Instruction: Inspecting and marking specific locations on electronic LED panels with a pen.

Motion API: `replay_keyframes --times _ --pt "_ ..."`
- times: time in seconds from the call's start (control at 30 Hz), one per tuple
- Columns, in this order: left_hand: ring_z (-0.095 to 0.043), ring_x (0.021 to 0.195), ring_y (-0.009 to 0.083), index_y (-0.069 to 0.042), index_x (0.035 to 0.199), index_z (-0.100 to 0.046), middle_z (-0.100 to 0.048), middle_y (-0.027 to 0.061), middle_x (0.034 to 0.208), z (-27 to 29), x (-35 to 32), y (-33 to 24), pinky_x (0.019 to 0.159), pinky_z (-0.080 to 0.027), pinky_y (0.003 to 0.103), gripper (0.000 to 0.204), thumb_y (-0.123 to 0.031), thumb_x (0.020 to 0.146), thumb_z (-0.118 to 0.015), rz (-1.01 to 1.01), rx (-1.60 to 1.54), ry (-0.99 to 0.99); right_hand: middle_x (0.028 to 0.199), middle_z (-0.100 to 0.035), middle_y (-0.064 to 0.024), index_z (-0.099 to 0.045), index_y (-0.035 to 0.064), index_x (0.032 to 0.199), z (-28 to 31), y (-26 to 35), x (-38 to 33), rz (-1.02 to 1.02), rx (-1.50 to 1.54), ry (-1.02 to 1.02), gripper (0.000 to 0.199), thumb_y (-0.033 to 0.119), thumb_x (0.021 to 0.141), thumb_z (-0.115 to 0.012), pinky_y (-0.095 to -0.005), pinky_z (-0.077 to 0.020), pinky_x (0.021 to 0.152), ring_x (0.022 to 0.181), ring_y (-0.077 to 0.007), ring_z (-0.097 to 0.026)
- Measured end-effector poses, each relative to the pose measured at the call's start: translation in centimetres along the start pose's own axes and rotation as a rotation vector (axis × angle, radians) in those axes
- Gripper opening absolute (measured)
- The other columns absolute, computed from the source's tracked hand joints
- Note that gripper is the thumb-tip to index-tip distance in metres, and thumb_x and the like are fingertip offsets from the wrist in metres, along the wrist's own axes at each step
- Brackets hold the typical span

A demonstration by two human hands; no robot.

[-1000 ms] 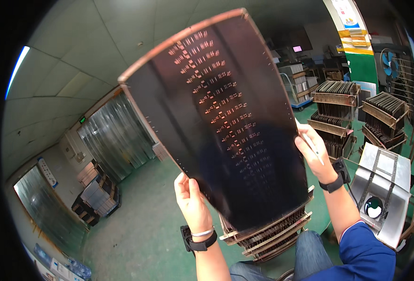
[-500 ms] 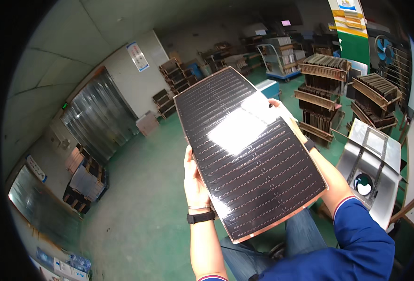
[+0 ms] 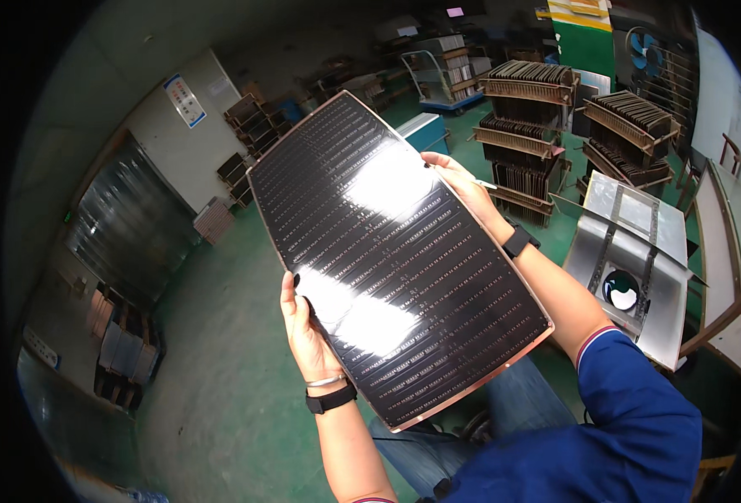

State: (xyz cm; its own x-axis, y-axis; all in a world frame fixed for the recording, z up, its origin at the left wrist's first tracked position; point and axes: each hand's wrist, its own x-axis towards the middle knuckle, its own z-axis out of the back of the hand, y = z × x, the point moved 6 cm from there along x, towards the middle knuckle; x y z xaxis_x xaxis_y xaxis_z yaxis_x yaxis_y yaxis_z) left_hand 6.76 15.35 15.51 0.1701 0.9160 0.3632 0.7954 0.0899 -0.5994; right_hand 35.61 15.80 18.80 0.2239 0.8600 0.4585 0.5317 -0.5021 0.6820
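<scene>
A large black circuit board panel with rows of small pale pads and a copper-coloured edge is held up before me, tilted, its far end toward the upper left. My left hand grips its left edge, the thumb showing at the border and the other fingers partly hidden. On the opposite long edge, my right hand is closed around the border, with its fingertips hidden behind or along it. A thin white stick-like piece shows beside the right hand. Two bright patches of glare lie on the panel's surface.
Wooden racks filled with upright dark panels are stacked at the right, with another stack beside them. Nearer stands a metal machine or bench with a round opening. A blue trolley is farther back. Strip curtain hangs at left.
The panel and both hands have shifted left in view, and the room has slid left too. The panel's tilt has altered: a second glare patch now shows near my left hand. Both hands keep their hold.
</scene>
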Motion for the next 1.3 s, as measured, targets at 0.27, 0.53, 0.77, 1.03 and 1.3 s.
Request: replay_keyframes --times 0.27,0.53,0.77,1.03,1.3 --pt "-0.050 0.116 0.0212 -0.009 0.131 -0.042 -0.048 0.0100 0.130 -0.4 -0.2 -0.4 0.098 -0.044 0.036 0.035 -0.009 0.096 -0.043 -0.039 0.092 -0.029 0.107 -0.058 -0.0066 -0.047 0.0013 0.122 0.0 -0.4 -0.1 -0.004 0.021 -0.006 0.031 0.012 0.094 -0.050 -0.0200 -0.0514 0.078 0.091 -0.0079 -0.060" --pt "-0.051 0.116 0.0212 -0.009 0.129 -0.043 -0.049 0.0106 0.129 -0.5 -0.4 -0.6 0.097 -0.045 0.037 0.032 -0.009 0.097 -0.042 -0.061 0.094 -0.056 0.107 -0.058 -0.0055 -0.046 0.0017 0.124 0.2 -1.1 0.0 -0.011 0.019 -0.008 0.033 0.015 0.094 -0.050 -0.0200 -0.0505 0.078 0.091 -0.0076 -0.059" --pt "-0.046 0.122 0.0218 -0.014 0.143 -0.029 -0.039 0.0088 0.141 -1.6 -1.7 -1.1 0.102 -0.041 0.037 0.050 -0.013 0.096 -0.046 -0.154 0.167 -0.008 0.130 -0.050 -0.0125 -0.029 0.0003 0.139 -0.5 0.4 -1.6 -0.012 0.024 0.179 0.047 0.014 0.097 -0.045 -0.0262 -0.0466 0.091 0.109 -0.0144 -0.056" --pt "-0.053 0.114 0.0234 -0.006 0.142 -0.026 -0.045 0.0113 0.134 0.2 -3.9 0.4 0.095 -0.048 0.038 0.060 -0.016 0.091 -0.057 -0.067 0.133 0.031 0.128 -0.052 -0.0123 -0.041 -0.0026 0.130 -0.2 1.8 -4.8 0.071 -0.017 0.091 0.040 0.005 0.092 -0.050 -0.0277 -0.0409 0.099 0.116 -0.0162 -0.051" --pt "-0.049 0.119 0.0234 -0.006 0.138 -0.034 -0.046 0.0095 0.134 1.5 -5.0 1.0 0.099 -0.043 0.038 0.054 -0.012 0.090 -0.057 -0.080 0.142 -0.004 0.124 -0.055 -0.0110 -0.045 -0.0016 0.127 0.7 1.8 -6.7 0.076 0.010 0.078 0.041 0.004 0.088 -0.056 -0.0298 -0.0410 0.099 0.115 -0.0164 -0.052"
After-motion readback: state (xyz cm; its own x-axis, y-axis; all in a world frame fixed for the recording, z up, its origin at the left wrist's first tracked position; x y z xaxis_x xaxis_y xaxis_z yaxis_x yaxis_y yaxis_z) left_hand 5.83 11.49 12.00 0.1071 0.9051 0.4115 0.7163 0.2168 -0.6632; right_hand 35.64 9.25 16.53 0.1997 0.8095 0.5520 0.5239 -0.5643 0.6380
